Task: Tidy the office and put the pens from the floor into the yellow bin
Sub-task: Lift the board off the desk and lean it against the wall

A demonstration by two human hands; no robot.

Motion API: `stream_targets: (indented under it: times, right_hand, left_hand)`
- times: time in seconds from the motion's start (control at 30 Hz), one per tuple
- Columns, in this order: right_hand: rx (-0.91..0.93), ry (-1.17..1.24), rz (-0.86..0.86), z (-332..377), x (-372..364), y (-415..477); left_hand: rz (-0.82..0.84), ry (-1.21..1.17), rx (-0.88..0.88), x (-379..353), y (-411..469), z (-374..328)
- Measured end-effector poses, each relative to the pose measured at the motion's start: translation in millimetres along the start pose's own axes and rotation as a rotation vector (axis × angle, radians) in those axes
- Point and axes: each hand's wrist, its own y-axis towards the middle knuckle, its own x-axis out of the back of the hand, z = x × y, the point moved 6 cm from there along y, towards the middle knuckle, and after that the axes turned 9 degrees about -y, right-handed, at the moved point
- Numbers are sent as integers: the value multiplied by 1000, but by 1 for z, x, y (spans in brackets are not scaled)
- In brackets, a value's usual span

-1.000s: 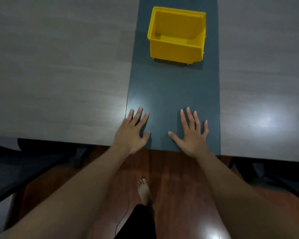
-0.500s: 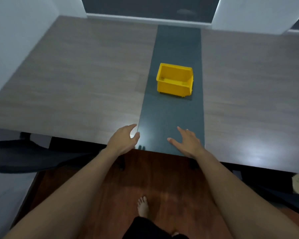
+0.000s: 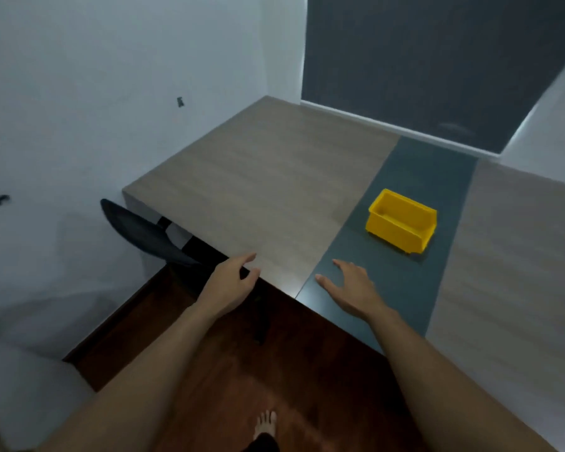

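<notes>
The yellow bin (image 3: pixel 402 221) stands upright on the dark grey strip of the desk (image 3: pixel 261 190), with nothing visible inside it. My right hand (image 3: pixel 349 290) hovers flat over the strip's front edge, fingers apart and holding nothing, a short way in front of the bin. My left hand (image 3: pixel 232 283) is at the desk's front edge over the wood-grain top, fingers loosely curled and holding nothing. No pens show in this view.
A black office chair (image 3: pixel 144 233) is tucked under the desk's left corner beside the white wall (image 3: pixel 95 109). Dark red wooden floor (image 3: pixel 291 380) lies below, with my bare foot (image 3: pixel 266 422) on it. A dark window panel sits behind the desk.
The view has swung left and pulled back, so the bin now sits to the right and farther off. Both hands have lifted from flat on the strip to the desk's front edge.
</notes>
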Motion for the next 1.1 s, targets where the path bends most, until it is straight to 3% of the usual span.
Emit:
stream_targets:
  times: [0.47,1.1]
  right_hand:
    - [498,-68,248,193,-87,-29]
    - [992,-175,428,572,-275,-126]
  left_hand:
    - [-570,-78,391,124,-253,123]
    - [-1104,-245,734,290,-534,295]
